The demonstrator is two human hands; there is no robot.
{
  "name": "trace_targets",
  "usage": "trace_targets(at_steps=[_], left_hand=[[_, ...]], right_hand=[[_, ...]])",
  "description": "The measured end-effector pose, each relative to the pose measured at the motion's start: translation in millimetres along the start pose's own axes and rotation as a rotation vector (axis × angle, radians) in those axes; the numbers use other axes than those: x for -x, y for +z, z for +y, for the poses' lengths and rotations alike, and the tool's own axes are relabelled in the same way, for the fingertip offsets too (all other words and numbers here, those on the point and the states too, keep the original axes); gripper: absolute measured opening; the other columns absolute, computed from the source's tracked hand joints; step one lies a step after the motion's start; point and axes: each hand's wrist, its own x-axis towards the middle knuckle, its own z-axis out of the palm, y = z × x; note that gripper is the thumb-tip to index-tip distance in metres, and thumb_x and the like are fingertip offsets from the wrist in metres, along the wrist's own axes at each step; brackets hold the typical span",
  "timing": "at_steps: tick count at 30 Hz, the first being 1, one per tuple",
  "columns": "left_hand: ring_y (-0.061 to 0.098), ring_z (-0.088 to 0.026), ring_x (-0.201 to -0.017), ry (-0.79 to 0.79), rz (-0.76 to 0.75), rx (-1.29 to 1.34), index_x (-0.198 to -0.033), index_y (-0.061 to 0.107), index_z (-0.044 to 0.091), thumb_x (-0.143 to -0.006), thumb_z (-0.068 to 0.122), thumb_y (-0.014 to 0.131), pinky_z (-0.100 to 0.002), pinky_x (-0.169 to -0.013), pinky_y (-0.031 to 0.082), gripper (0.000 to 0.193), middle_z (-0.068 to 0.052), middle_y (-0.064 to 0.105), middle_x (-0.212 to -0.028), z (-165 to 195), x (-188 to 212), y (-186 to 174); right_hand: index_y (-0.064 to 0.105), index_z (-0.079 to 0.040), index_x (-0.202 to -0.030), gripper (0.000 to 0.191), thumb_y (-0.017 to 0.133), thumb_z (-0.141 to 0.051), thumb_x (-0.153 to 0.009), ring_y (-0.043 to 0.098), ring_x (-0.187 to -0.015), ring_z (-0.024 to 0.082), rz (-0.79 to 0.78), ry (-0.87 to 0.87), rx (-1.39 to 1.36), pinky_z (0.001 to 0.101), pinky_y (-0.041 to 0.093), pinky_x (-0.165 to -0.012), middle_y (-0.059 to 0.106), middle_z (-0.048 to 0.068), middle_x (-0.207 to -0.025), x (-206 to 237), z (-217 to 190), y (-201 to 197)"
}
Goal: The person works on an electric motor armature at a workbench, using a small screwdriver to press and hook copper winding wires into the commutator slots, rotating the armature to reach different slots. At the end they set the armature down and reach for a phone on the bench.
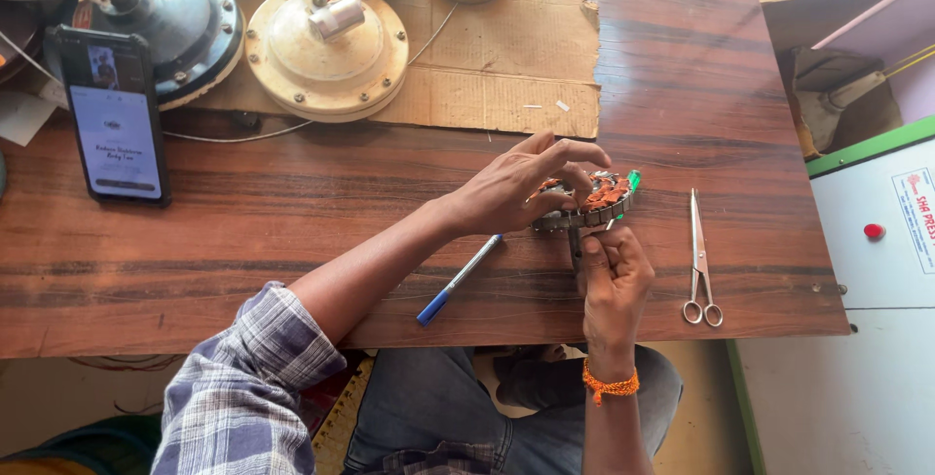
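Resting on the wooden table (292, 202) is a round motor coil (589, 200) with copper windings, clasped from above by the left hand (516, 188), fingers curled over its rim. Just below it, the right hand (612, 275) pinches a thin tool against the coil's near edge; a green tip (633, 180) shows on the far side. A blue pen (458, 280) lies left of the grip, scissors (699, 261) right of it, a phone (115, 114) well off to the left
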Motion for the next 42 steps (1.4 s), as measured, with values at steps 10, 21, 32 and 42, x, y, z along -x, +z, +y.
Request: trace_targets(at_steps=[10,21,32,42], left_hand=[[0.056,-0.025,-0.100,-0.036,0.237,-0.383,-0.133,0.059,0.011,-0.078,0.042,0.081,-0.039,-0.088,0.046,0.067,-0.004,0.069,-0.109,40.9,3.5,22.8],[0.064,-0.018,-0.100,0.178,0.283,-0.631,-0.110,0.065,0.011,-0.088,0.033,0.082,-0.034,-0.079,0.055,0.035,-0.001,0.069,-0.110,23.4,10.9,33.6],[0.064,-0.018,-0.100,0.143,0.188,-0.534,-0.106,0.066,0.013,-0.087,0.034,0.081,-0.035,-0.083,0.057,0.032,0.001,0.068,-0.104,18.9,12.0,18.2],[0.064,-0.023,-0.104,0.003,0.176,-0.146,-0.120,0.062,0.013,-0.085,0.030,0.086,-0.036,-0.092,0.055,0.046,-0.001,0.070,-0.113,18.6,10.9,21.3]], right_hand=[[0.073,-0.003,-0.103,0.015,0.068,-0.017,-0.101,0.044,-0.058,-0.002,0.119,0.125,0.051,0.0179,0.028,-0.047,0.065,-0.007,-0.080,4.3,14.0,-13.9],[0.077,-0.003,-0.108,0.009,0.078,-0.009,-0.101,0.053,-0.070,0.000,0.012,-0.350,0.585,0.0206,0.039,-0.059,0.070,-0.001,-0.087,-42.2,-44.9,-55.9],[0.077,-0.002,-0.103,0.008,0.080,0.000,-0.095,0.051,-0.059,-0.001,-0.182,-0.485,0.663,0.0206,0.036,-0.050,0.071,-0.001,-0.078,-73.5,-77.4,-17.6],[0.077,-0.002,-0.103,0.007,0.079,0.000,-0.096,0.059,-0.066,0.008,-0.195,-0.485,0.739,0.0237,0.045,-0.057,0.075,0.006,-0.084,-80.4,-75.9,-6.2]])
